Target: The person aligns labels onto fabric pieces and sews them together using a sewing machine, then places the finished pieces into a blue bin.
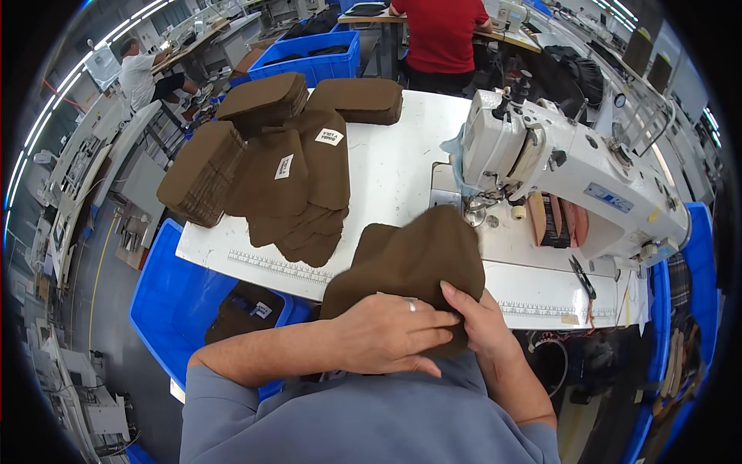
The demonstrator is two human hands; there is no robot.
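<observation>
1. Over the table's (390, 155) near edge, the right hand (487, 325) pinches brown cloth (417, 259); the left hand (394, 332) lies on it, its grip I cannot tell. Too loose pinch could let it slip.
2. Beyond, the uneven pile (309, 228) could slide if bumped.

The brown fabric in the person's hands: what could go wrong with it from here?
The brown fabric, with the left hand against it and the right hand gripping it, bulges toward the sewing machine; it could catch there or crease.

The black thread snips lie on the tabletop to the right; a sweeping arm might knock them.

The labelled brown pieces overlap unevenly, so a bump might make them slide.
</observation>
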